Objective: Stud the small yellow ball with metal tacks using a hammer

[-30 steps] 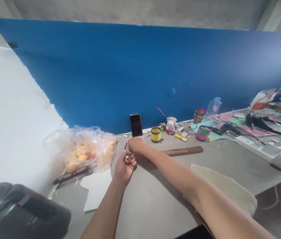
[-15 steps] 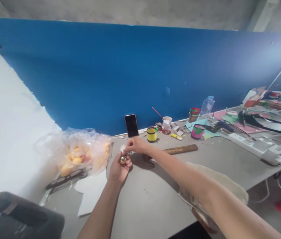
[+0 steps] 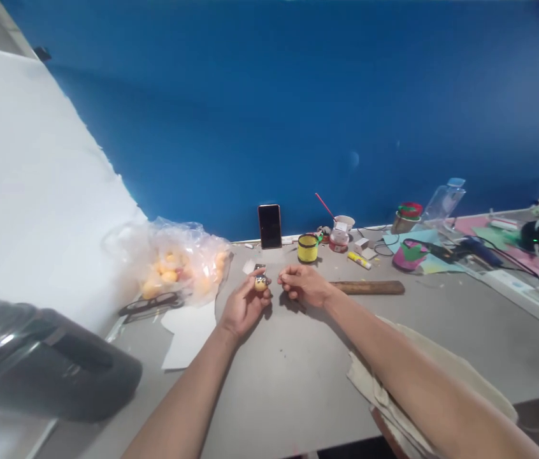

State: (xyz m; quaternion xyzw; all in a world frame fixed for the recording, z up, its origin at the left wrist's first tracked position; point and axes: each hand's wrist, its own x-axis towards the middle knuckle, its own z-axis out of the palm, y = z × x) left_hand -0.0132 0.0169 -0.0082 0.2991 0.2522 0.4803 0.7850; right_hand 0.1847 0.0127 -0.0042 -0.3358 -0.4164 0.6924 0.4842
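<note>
My left hand (image 3: 243, 306) is raised over the grey table (image 3: 298, 370), pinching a small round yellowish ball (image 3: 260, 284) between thumb and fingers. A small dark metal piece sticks up from the ball's top. My right hand (image 3: 304, 286) hovers just to the ball's right, fingers curled in a pinch; what it holds, if anything, is too small to see. The two hands are a few centimetres apart.
A clear plastic bag of orange and yellow pieces (image 3: 178, 268) and black scissors (image 3: 150, 304) lie left. A phone (image 3: 270, 225) leans on the blue wall, beside a yellow cup (image 3: 307, 248). A wooden stick (image 3: 369, 287), white paper (image 3: 188, 331), cloth (image 3: 422, 376) and a dark helmet-like thing (image 3: 35, 357) are near.
My right hand has drawn back from above the ball to its right side. My left hand has turned the ball up toward the fingertips. The camera has tilted downward.
</note>
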